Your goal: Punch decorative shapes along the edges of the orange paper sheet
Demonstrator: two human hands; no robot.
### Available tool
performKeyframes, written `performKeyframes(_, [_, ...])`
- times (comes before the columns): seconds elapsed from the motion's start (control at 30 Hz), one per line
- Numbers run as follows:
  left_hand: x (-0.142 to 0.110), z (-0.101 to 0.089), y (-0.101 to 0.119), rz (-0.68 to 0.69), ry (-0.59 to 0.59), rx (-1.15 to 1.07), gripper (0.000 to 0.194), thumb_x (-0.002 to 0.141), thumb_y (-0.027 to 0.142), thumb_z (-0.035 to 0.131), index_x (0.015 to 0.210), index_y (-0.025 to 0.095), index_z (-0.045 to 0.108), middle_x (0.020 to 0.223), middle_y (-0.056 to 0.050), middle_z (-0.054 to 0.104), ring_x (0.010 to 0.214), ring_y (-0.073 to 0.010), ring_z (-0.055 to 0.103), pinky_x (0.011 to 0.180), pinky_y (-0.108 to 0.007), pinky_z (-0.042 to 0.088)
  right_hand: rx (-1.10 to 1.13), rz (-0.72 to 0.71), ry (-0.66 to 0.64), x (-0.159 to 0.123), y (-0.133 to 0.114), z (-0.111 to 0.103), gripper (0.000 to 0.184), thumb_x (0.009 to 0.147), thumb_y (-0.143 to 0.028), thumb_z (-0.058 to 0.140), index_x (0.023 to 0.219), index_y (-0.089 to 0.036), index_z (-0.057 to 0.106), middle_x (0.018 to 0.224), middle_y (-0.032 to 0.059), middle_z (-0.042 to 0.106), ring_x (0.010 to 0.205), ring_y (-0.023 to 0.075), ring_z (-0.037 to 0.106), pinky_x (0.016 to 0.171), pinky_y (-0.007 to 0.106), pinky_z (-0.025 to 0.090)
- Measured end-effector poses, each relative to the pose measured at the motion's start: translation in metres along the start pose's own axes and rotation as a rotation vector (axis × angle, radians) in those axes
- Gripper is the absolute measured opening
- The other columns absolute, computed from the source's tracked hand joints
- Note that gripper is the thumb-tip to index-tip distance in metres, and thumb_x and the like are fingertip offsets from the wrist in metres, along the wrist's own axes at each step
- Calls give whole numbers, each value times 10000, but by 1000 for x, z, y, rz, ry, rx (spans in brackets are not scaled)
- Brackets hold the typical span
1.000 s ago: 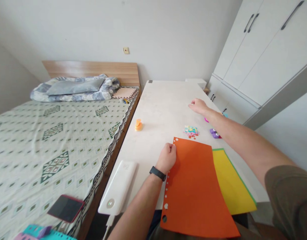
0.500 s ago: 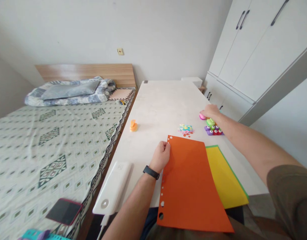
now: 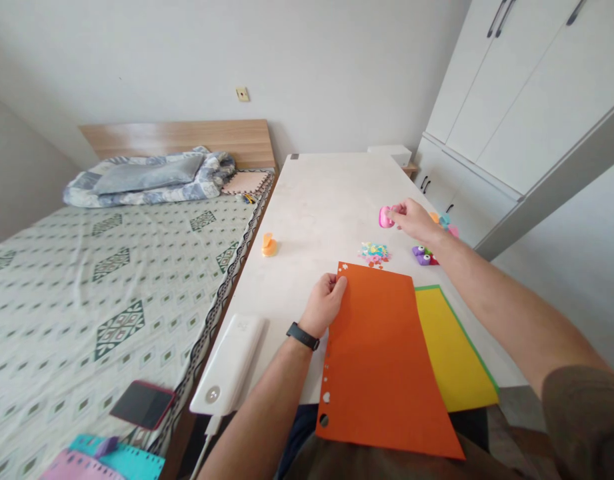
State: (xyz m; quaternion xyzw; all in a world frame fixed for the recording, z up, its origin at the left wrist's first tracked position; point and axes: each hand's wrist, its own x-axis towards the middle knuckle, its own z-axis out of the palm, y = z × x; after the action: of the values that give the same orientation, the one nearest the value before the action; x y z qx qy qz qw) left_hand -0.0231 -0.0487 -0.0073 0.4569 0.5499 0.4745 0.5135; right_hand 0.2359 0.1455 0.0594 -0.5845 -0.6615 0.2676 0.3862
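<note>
My left hand (image 3: 325, 304) grips the left edge of an orange sheet of paper (image 3: 379, 360), thumb on top. Punched shapes run along that edge, including flowers, a heart and a round hole. In my right hand (image 3: 411, 219) is a pink craft punch (image 3: 385, 217), pinched above the table. Below it lies a small heap of coloured paper cutouts (image 3: 375, 252). Purple punches with googly eyes (image 3: 423, 255) sit partly behind my right forearm. An orange craft punch (image 3: 269, 245) stands alone on the left side of the table. Yellow paper (image 3: 451, 347) with a green edge lies beside the orange sheet.
A white power bank (image 3: 230, 363) with a cable lies at the table's left edge (image 3: 307, 193). On the bed (image 3: 151, 267) are a phone (image 3: 143, 404) and punched teal and pink sheets (image 3: 137, 457). White cabinets (image 3: 527, 100) stand at the right.
My right hand reached to the punches on the right, took hold of the pink one and lifted it leftward. My left hand keeps its grip on the orange paper.
</note>
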Motion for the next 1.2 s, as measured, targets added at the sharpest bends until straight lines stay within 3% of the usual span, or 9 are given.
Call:
performKeyframes(0.17, [1, 9, 12, -14, -95, -58, 417, 869, 598, 660, 842, 182, 633, 663, 1, 620, 568, -133, 551, 502, -232, 377, 569, 29, -236, -62, -39, 17, 480, 764, -556, 853, 888, -217, 537, 816, -2, 654, 756, 164, 647, 714, 324, 537])
performKeyframes(0.3, [12, 21, 21, 25, -74, -50, 379, 856, 554, 689, 797, 184, 635, 625, 15, 582, 555, -125, 524, 501, -229, 363, 730, 28, -332, -79, -59, 20, 512, 709, -521, 912, 904, -226, 542, 784, -14, 669, 746, 172, 659, 729, 342, 538])
performKeyframes(0.47, [30, 32, 29, 80, -39, -25, 367, 847, 531, 704, 757, 184, 626, 584, 28, 523, 567, -128, 512, 504, -227, 353, 665, 19, -277, -71, -63, 21, 551, 710, -518, 916, 1086, -215, 651, 889, 34, 717, 794, 192, 674, 749, 349, 534])
performKeyframes(0.6, [39, 37, 27, 102, -53, -46, 371, 858, 540, 690, 778, 182, 635, 614, 22, 546, 571, -125, 513, 505, -227, 355, 584, -17, -365, -61, -58, 21, 450, 772, -558, 859, 988, -186, 725, 890, 62, 724, 793, 187, 653, 768, 344, 528])
performKeyframes(0.87, [51, 34, 20, 87, -64, -85, 404, 852, 580, 689, 816, 180, 651, 646, 10, 590, 594, -130, 530, 510, -227, 381, 504, -11, -446, -47, -50, 21, 494, 773, -613, 834, 1011, -194, 728, 898, 65, 744, 825, 197, 662, 727, 321, 515])
performKeyframes(1.07, [50, 30, 15, 92, -48, -18, 436, 866, 609, 666, 813, 177, 640, 673, 6, 591, 618, -126, 516, 522, -223, 370, 512, -36, -570, -46, -46, 26, 483, 771, -663, 804, 829, -190, 726, 905, 73, 753, 849, 199, 661, 804, 333, 507])
performKeyframes(1.2, [50, 30, 12, 102, -57, -11, 430, 896, 602, 625, 826, 177, 618, 713, 12, 594, 606, -106, 482, 520, -215, 335, 534, -30, -621, -47, -45, 32, 479, 768, -656, 810, 839, -189, 731, 904, 67, 753, 863, 205, 658, 837, 342, 511])
